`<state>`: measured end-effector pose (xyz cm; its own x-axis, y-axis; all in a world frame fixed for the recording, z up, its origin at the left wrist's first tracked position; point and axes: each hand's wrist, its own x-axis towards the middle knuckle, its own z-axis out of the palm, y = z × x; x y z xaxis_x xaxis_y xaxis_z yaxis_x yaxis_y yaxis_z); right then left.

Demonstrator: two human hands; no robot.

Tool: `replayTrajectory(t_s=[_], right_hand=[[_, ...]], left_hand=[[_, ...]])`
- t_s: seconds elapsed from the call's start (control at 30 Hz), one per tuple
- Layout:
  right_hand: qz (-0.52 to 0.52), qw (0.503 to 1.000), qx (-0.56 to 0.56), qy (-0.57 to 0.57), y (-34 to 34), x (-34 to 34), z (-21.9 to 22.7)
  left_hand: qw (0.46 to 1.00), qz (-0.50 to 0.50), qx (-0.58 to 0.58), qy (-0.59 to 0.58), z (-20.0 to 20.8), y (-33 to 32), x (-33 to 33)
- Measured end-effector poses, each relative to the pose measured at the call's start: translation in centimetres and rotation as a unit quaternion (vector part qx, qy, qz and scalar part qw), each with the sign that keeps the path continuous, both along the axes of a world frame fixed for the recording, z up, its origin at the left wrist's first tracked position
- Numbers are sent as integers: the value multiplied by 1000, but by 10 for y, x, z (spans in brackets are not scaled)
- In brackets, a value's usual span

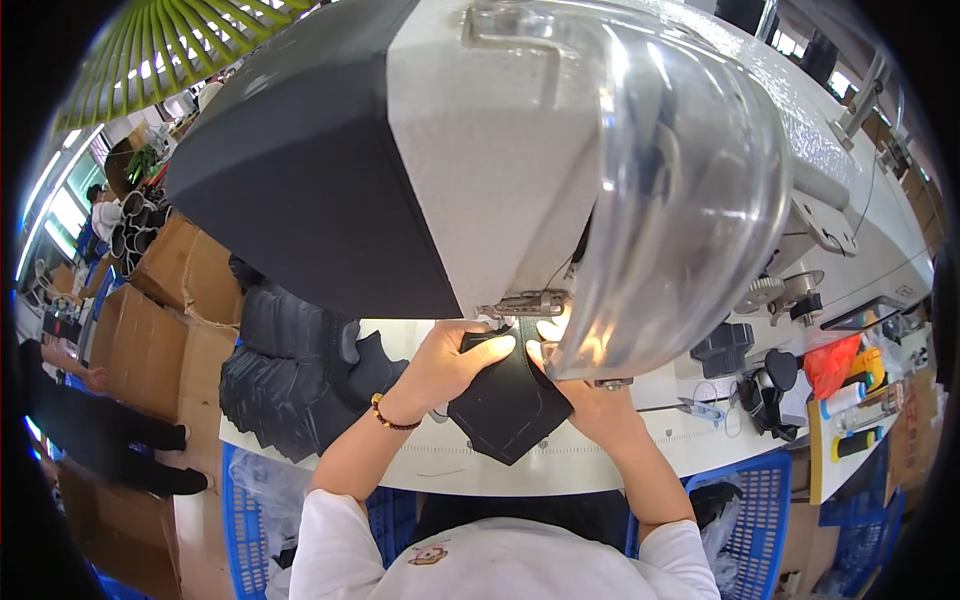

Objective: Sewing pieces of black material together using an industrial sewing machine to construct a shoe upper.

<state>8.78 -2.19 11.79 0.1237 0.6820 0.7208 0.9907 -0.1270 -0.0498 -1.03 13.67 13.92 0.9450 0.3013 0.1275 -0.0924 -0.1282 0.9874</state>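
Both hands are pinching a black fabric piece (508, 400) under the sewing machine (480, 180): left hand (455, 362) closed on its upper-left edge, right hand (580, 395) gripping the right. It looks light, limp; hold at edges.

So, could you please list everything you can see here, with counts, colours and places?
Sewing machine: one, white and black, top centre.
Clear guard: one, transparent, right of the machine head.
Black fabric piece: one, under the needle, held by both hands.
Stack of black pieces: one pile, left on the table.
Table: one, white.
Blue crates: two, below the table.
Cardboard boxes: several, brown, left.
Left hand: on the piece.
Right hand: on the piece.
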Motion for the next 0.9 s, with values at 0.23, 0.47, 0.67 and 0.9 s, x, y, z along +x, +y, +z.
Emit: replayTrajectory(t_s=[0.23,0.47,0.67,0.9], right_hand=[[15,1000,-11,13,5,-7,4],[-33,998,-45,-26,1,-8,2],[5,992,-14,122,3,-6,4],[5,989,3,145,9,-8,9]], left_hand=[[996,10,-79,-45,-5,6,3],[994,53,12,-90,8,-4,3],[998,51,20,-19,-1,-2,4],[996,53,-60,-27,-9,3,5]])
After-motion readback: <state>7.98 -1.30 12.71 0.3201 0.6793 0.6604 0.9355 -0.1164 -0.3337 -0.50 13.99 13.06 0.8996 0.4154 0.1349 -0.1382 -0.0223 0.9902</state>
